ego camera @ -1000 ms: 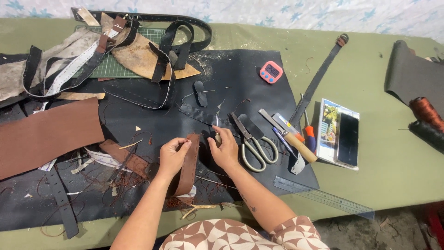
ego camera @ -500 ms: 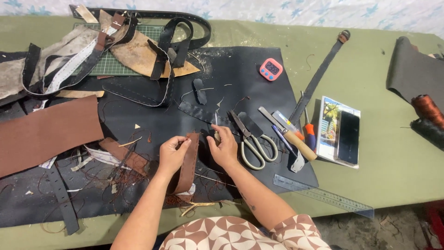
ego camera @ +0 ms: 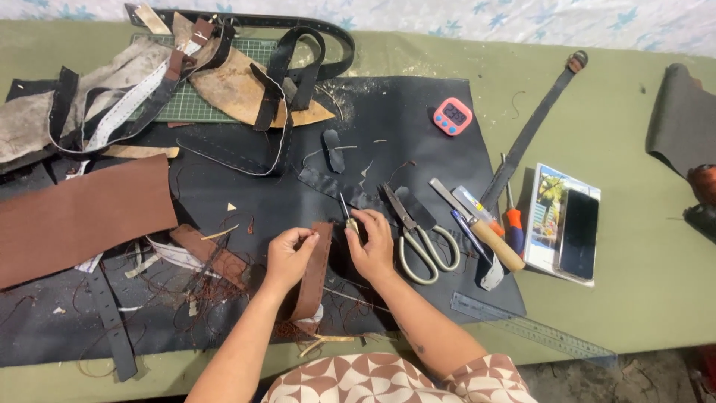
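My left hand point(ego camera: 289, 256) pinches the top edge of a narrow brown leather strip point(ego camera: 313, 272) that runs toward me over the black mat point(ego camera: 418, 142). My right hand point(ego camera: 371, 242) sits just right of the strip's top end and grips a small pointed tool point(ego camera: 344, 209) with a thin metal tip angled up and away. Fine thread point(ego camera: 350, 297) trails across the mat under my right wrist. Both forearms come in from the bottom edge.
Scissors point(ego camera: 418, 237), a wood-handled knife point(ego camera: 477, 224), a screwdriver point(ego camera: 512, 216) and pens lie right of my hand. A pink timer point(ego camera: 452, 116), a phone on a booklet point(ego camera: 563, 224), a clear ruler point(ego camera: 529, 328), a large brown leather sheet point(ego camera: 82, 220) and black straps point(ego camera: 283, 82) surround the mat.
My right hand has shifted slightly and the pointed tool now shows above its fingers. The left hand stays on the strip's top.
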